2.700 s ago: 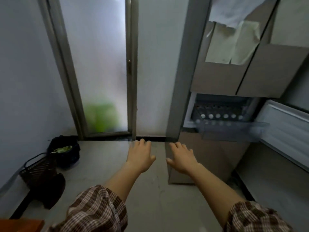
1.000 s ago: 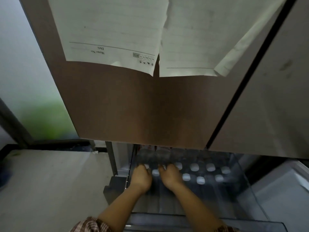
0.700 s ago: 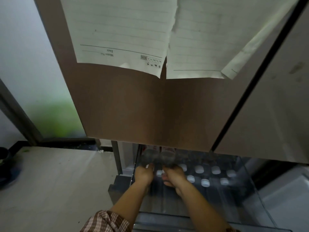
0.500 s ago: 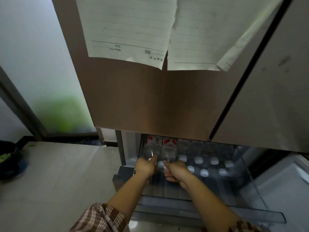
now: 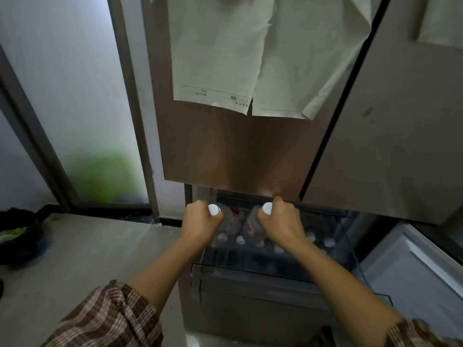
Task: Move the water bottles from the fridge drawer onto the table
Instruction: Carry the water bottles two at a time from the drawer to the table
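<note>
My left hand [image 5: 200,222] grips one clear water bottle [image 5: 226,217] by the neck, its white cap sticking out beside my thumb. Another water bottle [image 5: 253,221] with a white cap and red label is held the same way in my right hand [image 5: 281,225]. Both bottles are lifted above the clear fridge drawer [image 5: 270,267], which is pulled out. Several more bottles [image 5: 278,249] stand in the drawer, showing as white caps below my hands. The table is not in view.
The brown fridge door [image 5: 235,144] with paper sheets [image 5: 250,53] hangs just above my hands. A lower door [image 5: 423,271] stands open at the right. A frosted glass door [image 5: 75,96] and a dark basket [image 5: 17,236] on the pale floor are at the left.
My hands went from empty over the floor into the drawer, each closed on a bottle, and have now lifted both bottles up and out toward me.
</note>
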`<move>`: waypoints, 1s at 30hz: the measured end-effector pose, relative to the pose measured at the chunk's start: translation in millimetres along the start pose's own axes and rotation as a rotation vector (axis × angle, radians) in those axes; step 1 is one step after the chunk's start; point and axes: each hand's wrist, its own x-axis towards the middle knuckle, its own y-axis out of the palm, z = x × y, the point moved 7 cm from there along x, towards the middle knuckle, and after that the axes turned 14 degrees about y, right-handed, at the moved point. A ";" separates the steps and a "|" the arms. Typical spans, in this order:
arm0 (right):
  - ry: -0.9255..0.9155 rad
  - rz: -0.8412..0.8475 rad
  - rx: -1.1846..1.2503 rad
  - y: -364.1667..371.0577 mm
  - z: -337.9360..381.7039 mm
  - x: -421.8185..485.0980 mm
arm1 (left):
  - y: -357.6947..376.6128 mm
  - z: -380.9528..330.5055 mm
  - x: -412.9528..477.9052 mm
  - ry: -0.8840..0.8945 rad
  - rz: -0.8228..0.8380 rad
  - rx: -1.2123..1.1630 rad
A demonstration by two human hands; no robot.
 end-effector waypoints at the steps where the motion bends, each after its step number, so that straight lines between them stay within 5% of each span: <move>1: -0.049 0.000 -0.033 -6.4 7.3 -4.0 | -5.2 -4.5 -1.7 0.020 0.014 0.017; 18: -0.461 0.148 0.232 -50.7 172.9 -166.6 | -236.0 -20.7 -93.9 0.356 -0.064 0.266; 30: -0.655 0.633 0.189 110.5 281.2 -374.2 | -398.9 131.9 -294.6 0.059 -0.078 0.539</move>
